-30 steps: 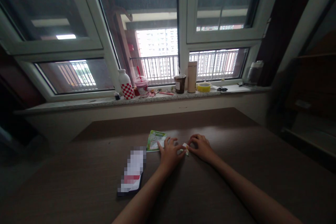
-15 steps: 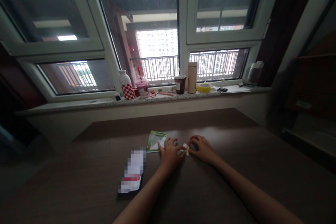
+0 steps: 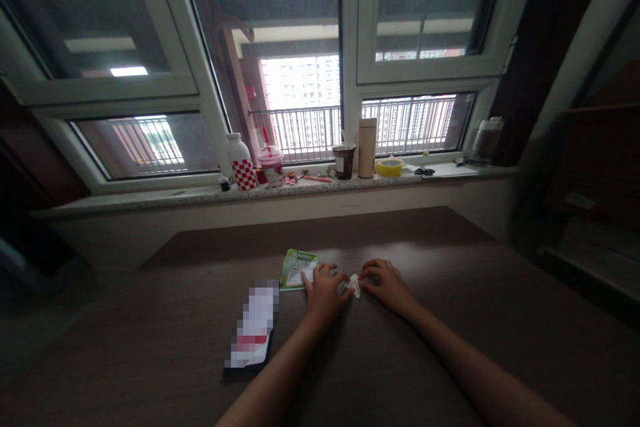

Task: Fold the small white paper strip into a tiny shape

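Monitor: What change are you registering at the small crumpled piece (image 3: pixel 355 287)?

Operator: I am reading more creased white surface and less yellow than half a second earlier. I am judging that its folds are shifting under light finger pressure. The piece is still lying between the two hands, low over the brown table (image 3: pixel 400 360).

Monitor: How are you classifying the hands?

Operator: I am logging the left hand (image 3: pixel 325 297) as narrow at thumb and forefinger, both reaching the piece's left edge. Its other fingers are spreading away, the outermost overlapping the green-and-white packet (image 3: pixel 294 270) in my view. I am logging the right hand (image 3: pixel 384 282) as narrow too, with curled fingers meeting the piece's right edge. At this image scale, I am not able to tell whether either hand is truly pinching.

Monitor: And the arm pose?

Operator: Both forearms are slanting inward from the lower frame, the wrists low and the palms facing down. Their positions are hardly changing. A flat, dark-edged object (image 3: pixel 251 327), partly masked by pixelation, is resting beside the left forearm, nearer me than the packet.
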### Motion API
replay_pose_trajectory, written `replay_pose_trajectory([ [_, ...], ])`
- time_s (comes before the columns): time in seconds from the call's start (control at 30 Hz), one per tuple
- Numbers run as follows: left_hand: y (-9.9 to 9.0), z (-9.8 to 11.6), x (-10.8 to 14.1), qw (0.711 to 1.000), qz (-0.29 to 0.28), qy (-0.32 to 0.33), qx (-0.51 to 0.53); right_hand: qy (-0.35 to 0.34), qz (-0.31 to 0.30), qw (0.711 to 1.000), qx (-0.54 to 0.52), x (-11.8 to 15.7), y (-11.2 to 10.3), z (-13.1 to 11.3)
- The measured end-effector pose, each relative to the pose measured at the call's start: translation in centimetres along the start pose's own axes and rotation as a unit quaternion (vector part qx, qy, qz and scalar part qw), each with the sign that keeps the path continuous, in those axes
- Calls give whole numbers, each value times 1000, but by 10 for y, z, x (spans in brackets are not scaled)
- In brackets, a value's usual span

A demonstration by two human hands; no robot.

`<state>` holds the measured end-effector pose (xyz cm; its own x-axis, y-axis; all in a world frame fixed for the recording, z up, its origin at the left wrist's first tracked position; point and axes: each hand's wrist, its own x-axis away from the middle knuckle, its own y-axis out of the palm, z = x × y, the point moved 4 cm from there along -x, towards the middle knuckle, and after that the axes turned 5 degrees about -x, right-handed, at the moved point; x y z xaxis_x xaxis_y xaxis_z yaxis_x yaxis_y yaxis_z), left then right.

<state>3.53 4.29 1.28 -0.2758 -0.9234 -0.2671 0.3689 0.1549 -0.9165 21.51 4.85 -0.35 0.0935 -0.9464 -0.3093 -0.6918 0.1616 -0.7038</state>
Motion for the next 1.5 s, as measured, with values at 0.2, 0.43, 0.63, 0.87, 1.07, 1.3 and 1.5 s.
replay_pose_trajectory([
  [0.2, 1, 1, 0, 1000, 9, -3, 5, 15, 11, 1000, 7, -3, 1, -1],
  [0.43, 1, 4, -1, 1000, -1, -11, -12, 19, 17, 1000, 16, -2, 1, -6],
  [0.63, 3, 3, -2, 1000, -17, -10, -7, 17, 23, 999, 15, -1, 3, -5],
  [0.87, 1, 5, -4, 998, -53, -25, -7, 13, 17, 1000, 22, -1, 3, -4],
  [1.07, 3, 5, -5, 998, -58, -26, 4, 13, 20, 999, 34, -1, 4, -5],
  [1.3, -1, 3, -3, 998, -57, -19, -14, 2, 25, 999, 35, 0, 2, -7],
  [1.5, -1, 8, -1, 998, -48, -18, -28, 10, 28, 999, 41, -1, 4, -5],
])
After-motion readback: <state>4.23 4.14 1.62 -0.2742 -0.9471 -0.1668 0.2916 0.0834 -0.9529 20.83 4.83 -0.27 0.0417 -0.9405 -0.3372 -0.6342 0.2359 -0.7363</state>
